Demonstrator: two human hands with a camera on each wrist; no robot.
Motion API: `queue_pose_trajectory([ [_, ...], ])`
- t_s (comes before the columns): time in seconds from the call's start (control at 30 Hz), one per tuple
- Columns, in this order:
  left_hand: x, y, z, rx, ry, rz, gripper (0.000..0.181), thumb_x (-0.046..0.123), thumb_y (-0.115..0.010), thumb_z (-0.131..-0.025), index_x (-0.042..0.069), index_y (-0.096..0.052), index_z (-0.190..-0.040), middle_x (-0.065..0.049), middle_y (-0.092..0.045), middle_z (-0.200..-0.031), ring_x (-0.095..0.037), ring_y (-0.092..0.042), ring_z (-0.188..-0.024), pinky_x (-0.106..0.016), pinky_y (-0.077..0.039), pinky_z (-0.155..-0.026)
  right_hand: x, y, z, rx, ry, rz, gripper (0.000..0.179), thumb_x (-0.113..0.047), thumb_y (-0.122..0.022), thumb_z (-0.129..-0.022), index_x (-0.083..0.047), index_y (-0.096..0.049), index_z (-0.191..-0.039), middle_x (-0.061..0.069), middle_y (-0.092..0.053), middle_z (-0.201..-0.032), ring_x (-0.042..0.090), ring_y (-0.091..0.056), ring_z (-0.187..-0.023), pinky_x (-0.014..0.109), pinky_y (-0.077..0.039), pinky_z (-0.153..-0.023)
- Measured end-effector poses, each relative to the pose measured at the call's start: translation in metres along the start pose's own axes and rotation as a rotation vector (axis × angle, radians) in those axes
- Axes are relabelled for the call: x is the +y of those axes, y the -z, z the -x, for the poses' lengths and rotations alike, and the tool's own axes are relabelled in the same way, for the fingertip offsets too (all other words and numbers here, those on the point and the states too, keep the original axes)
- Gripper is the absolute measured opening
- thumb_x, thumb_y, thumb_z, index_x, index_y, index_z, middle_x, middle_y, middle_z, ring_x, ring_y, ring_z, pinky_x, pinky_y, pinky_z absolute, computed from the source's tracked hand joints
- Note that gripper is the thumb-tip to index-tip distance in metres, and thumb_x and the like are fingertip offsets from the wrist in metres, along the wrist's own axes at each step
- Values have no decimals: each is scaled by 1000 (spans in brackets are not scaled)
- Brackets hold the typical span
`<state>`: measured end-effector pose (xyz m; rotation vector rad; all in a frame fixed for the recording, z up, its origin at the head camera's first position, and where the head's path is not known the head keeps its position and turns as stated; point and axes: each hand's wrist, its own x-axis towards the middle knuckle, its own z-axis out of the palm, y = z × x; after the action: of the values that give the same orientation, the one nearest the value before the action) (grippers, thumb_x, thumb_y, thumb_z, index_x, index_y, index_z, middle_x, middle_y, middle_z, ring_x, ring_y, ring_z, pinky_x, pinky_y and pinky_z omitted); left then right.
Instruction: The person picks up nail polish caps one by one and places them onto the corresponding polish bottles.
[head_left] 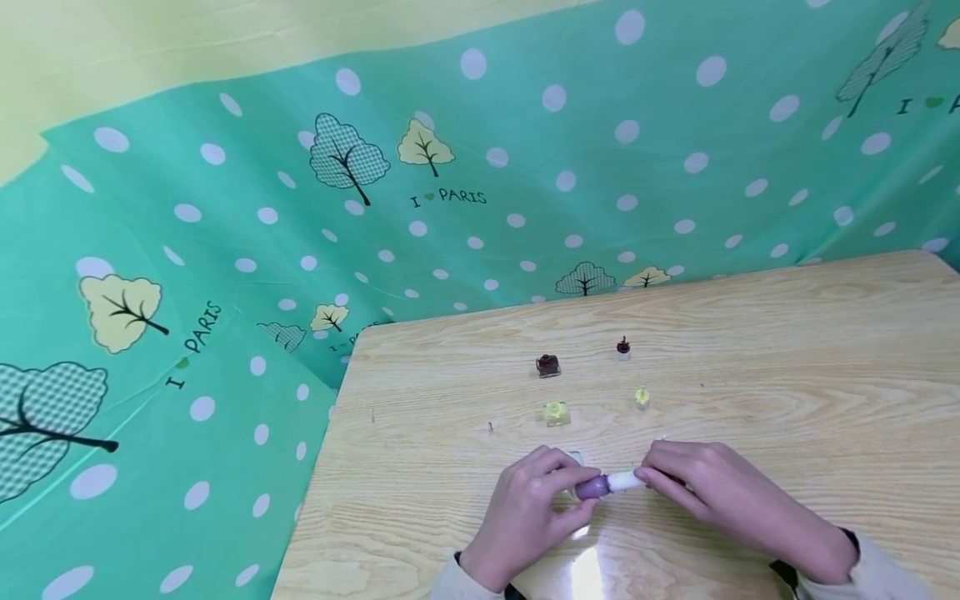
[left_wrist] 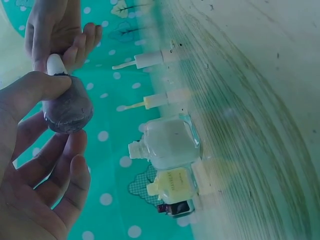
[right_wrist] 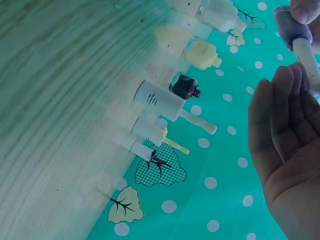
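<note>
My left hand (head_left: 525,507) holds a purple nail polish bottle (head_left: 592,487) on its side between thumb and fingers. Its white cap (head_left: 624,481) points right, and my right hand (head_left: 712,487) pinches the end of it. In the left wrist view the cap (left_wrist: 56,65) sits at the neck of the purple bottle (left_wrist: 68,106). Beyond my hands stand an uncapped white polish bottle (left_wrist: 171,143), a yellow one (left_wrist: 172,185) and a dark red one (head_left: 547,365). The left hand partly hides the white bottle in the head view.
To the right of the bottles, brush caps stand on the wooden table (head_left: 787,375), brushes up: a white one (right_wrist: 159,100), a yellow one (right_wrist: 149,131) and a dark one (right_wrist: 141,150). A green patterned cloth (head_left: 450,167) hangs behind the table.
</note>
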<state>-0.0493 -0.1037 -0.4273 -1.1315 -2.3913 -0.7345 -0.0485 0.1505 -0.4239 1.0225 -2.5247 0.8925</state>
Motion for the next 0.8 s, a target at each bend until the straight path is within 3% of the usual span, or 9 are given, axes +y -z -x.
queue_pose_trajectory([
  [0.17,-1,0,2,-3,5,-10,24,21,-83,-78,18,-76,-101,11,-68,-90,1,-59,-77,-2,-43,-71,-1,2,2,-32,-47,-20,12,-20,-72,-91,-28,-64,-96,-27,-47,-76,-13,-38,-62,7,-33,-51],
  [0.3,-3,1,4,0,17,-8,24,20,-83,-77,17,-76,-100,11,-69,-89,0,-60,-77,-3,-44,-71,0,2,3,24,14,-25,32,-20,-80,-83,-23,-65,-111,-25,-54,-80,-13,-44,-66,6,-36,-53],
  [0.4,-4,1,5,1,19,-6,24,20,-83,-78,17,-76,-101,10,-69,-89,1,-60,-77,-2,-44,-70,2,1,3,65,86,-45,39,-13,-83,-78,-21,-66,-112,-23,-58,-86,-12,-48,-69,5,-39,-55],
  [0.57,-3,1,5,-9,32,8,24,20,-83,-78,17,-76,-101,10,-69,-89,0,-60,-77,-3,-44,-71,4,-2,3,75,164,-64,33,-10,-79,-82,-20,-67,-110,-18,-64,-97,-12,-51,-73,4,-42,-59],
  [0.8,-2,1,6,-9,28,10,24,19,-83,-78,17,-76,-101,10,-69,-90,0,-60,-78,-3,-44,-71,3,-2,3,73,156,-22,18,-15,-74,-89,-23,-67,-103,-21,-61,-94,-12,-46,-71,4,-40,-58],
])
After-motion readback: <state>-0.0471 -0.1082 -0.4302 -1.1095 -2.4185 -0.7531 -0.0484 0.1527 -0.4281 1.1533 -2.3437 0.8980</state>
